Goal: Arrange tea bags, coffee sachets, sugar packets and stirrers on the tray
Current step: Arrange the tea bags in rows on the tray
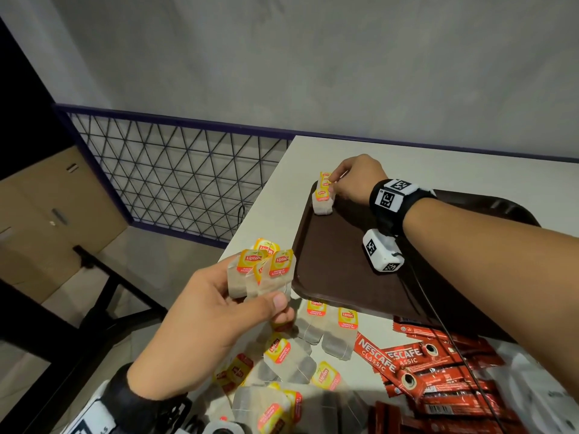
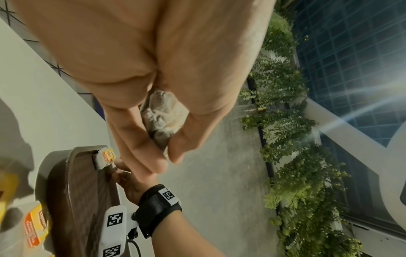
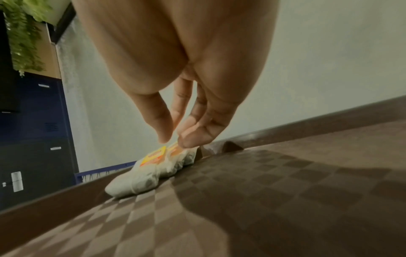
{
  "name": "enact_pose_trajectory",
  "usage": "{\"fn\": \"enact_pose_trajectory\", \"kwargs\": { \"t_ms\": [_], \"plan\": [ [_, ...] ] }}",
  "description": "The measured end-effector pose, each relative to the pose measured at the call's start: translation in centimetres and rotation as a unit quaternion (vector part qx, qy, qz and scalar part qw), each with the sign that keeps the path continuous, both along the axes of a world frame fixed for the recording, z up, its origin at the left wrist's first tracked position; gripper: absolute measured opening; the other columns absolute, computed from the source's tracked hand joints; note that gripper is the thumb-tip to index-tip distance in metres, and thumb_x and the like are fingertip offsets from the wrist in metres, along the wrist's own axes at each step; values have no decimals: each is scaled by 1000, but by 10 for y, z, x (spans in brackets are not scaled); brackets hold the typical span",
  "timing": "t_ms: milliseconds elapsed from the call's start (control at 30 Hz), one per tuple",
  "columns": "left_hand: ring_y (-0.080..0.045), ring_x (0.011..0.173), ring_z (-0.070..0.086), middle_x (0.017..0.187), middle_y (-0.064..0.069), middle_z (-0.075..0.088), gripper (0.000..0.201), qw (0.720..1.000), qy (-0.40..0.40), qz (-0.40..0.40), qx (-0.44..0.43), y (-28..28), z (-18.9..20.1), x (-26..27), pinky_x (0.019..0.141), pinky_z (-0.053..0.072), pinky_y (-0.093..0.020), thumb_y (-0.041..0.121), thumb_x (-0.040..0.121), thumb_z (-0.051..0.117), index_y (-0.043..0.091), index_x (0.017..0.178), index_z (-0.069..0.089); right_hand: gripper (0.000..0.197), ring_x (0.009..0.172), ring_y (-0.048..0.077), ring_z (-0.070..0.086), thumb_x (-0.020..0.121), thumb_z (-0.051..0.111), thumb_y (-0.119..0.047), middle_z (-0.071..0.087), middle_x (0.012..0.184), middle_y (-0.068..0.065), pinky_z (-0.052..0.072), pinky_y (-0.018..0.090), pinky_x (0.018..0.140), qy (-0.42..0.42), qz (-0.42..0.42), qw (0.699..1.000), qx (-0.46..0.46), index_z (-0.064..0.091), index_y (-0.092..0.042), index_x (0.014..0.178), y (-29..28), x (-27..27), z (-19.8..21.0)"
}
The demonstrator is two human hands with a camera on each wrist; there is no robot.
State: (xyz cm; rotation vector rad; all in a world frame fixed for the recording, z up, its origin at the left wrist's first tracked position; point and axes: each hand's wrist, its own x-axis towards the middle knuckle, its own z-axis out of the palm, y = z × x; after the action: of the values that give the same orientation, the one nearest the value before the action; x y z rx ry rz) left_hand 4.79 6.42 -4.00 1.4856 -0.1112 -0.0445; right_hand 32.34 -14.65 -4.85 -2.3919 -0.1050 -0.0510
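Note:
A dark brown tray point(image 1: 338, 264) lies on the white table. A short row of Lipton tea bags point(image 1: 322, 198) stands in its far left corner. My right hand point(image 1: 333, 183) reaches over them and pinches the yellow tag of the rearmost tea bag point(image 3: 175, 147) between thumb and fingertips point(image 3: 193, 137). My left hand point(image 1: 266, 299) hovers off the tray's near left corner and grips a bunch of several tea bags point(image 1: 263, 270), seen crumpled in the palm point(image 2: 160, 118). No sugar packets or stirrers are in sight.
Loose tea bags point(image 1: 313, 336) lie scattered on the table in front of the tray. Red Nescafe sachets point(image 1: 423, 364) are piled to their right. The table's left edge point(image 1: 250, 220) drops off beside a wire-mesh railing point(image 1: 175, 173). A cable runs from my right wrist.

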Motion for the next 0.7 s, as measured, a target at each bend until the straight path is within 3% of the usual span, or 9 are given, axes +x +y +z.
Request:
{"fn": "enact_pose_trajectory", "kwargs": {
  "t_ms": [67, 133, 300, 433, 567, 700],
  "plan": [
    [-33, 76, 70, 89, -35, 68, 20, 1000, -4, 3, -5, 1, 0, 0, 79, 61, -33, 5, 75, 75, 6, 95, 78, 9, 80, 33, 75, 78, 76, -2, 76, 82, 11, 65, 41, 79, 31, 16, 999, 13, 76, -11, 81, -2, -5, 2],
    [-33, 74, 69, 88, -37, 66, 19, 1000, -8, 7, -7, 1, 0, 0, 76, 61, -31, 4, 75, 75, 3, 94, 77, 11, 81, 34, 77, 74, 83, 0, 78, 89, 19, 66, 44, 78, 81, 38, 996, 29, 75, -7, 78, -3, -12, 2],
    [-33, 76, 70, 90, -36, 68, 20, 1000, 0, 9, -2, 1, -4, 0, 77, 60, -31, 0, 77, 84, 4, 95, 78, 24, 73, 22, 73, 71, 94, -11, 77, 88, 13, 65, 33, 69, 112, 51, 992, 9, 77, -5, 87, -3, -21, -4],
    [-33, 77, 71, 90, -34, 70, 20, 1000, 4, 12, 1, 2, -4, -1, 78, 61, -32, 2, 78, 85, 6, 96, 78, 23, 70, 17, 69, 72, 94, -11, 75, 85, 6, 62, 26, 62, 109, 52, 993, -6, 80, -10, 90, 0, -24, -2],
    [-35, 77, 71, 90, -36, 68, 20, 1000, 2, 15, -3, 0, 0, -2, 79, 62, -33, 2, 78, 85, 7, 96, 78, 22, 70, 21, 72, 72, 95, -14, 76, 88, 8, 65, 30, 66, 100, 46, 994, -23, 79, -13, 86, 3, -25, -1],
    [-34, 76, 71, 88, -34, 69, 18, 1000, 4, 16, -4, 0, -1, -2, 78, 61, -33, 2, 78, 84, 6, 95, 78, 21, 83, 31, 78, 71, 96, -18, 79, 90, 14, 66, 40, 76, 93, 32, 995, -23, 79, -12, 82, 7, -29, -2]
  ]
}}
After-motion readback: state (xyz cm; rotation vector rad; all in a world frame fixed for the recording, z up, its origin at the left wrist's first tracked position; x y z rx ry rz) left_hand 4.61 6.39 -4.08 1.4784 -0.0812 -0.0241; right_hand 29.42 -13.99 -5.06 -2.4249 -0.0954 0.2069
